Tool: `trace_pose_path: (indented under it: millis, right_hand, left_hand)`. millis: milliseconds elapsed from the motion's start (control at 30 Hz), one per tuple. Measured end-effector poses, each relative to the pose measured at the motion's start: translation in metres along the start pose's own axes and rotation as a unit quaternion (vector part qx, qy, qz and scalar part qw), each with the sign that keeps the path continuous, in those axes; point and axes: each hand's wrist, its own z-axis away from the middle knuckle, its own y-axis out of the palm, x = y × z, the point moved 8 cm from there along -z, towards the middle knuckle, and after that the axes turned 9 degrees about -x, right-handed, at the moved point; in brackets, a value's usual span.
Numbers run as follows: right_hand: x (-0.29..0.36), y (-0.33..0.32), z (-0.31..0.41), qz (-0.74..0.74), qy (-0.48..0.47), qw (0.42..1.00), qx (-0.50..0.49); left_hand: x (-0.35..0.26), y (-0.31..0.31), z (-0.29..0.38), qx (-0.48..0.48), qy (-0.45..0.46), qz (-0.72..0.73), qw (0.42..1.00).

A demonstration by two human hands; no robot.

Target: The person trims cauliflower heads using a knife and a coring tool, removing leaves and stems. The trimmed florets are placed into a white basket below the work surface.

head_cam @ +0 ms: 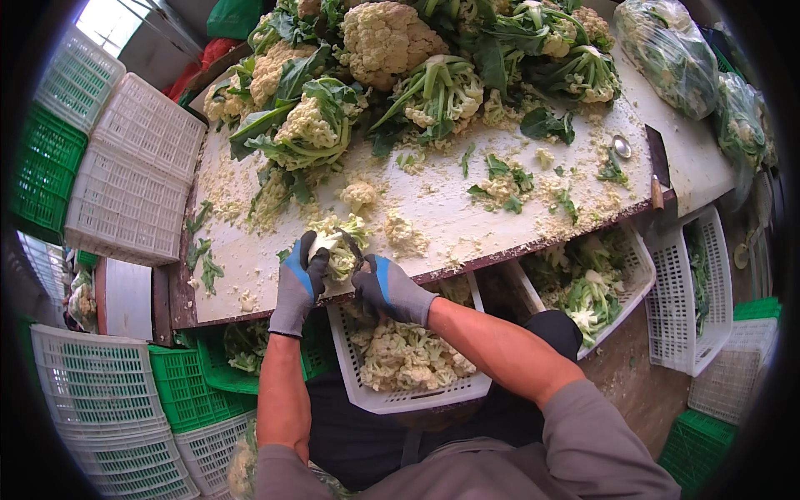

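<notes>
Both my hands wear grey gloves with black and blue palms. My left hand grips a trimmed piece of cauliflower by its pale stem, close to the table's front edge. A small knife is in my right hand, its dark blade against the cauliflower piece; most of its handle is hidden in the glove. Just below my hands, a white plastic crate holds many cut florets. Loose florets and crumbs lie on the white tabletop around the piece.
Whole cauliflower heads with leaves are heaped at the back. A cleaver and a spoon lie at the right. Under the table sits a crate of trimmings. Bagged cauliflower stands far right; stacked crates rise at the left.
</notes>
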Motion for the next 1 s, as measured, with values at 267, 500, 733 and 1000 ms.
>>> trace_pose_path:
  millis: [267, 500, 733, 1000]
  right_hand:
    - [0.010, -0.009, -0.020, 0.016, -0.001, 0.999, 0.038]
    - [0.011, -0.006, -0.031, -0.090, 0.077, 0.991, 0.067]
    - [0.004, -0.006, -0.042, 0.127, -0.080, 0.989, -0.005]
    - [0.026, -0.025, -0.012, 0.403, -0.209, 0.885, -0.102]
  left_hand:
    - [-0.046, 0.003, -0.006, -0.037, 0.157, -0.327, 0.931]
    - [-0.044, 0.018, -0.008, -0.080, 0.196, -0.276, 0.938]
    - [-0.030, 0.011, -0.010, -0.090, 0.204, -0.226, 0.948]
    - [-0.030, 0.010, -0.012, -0.079, 0.195, -0.192, 0.959]
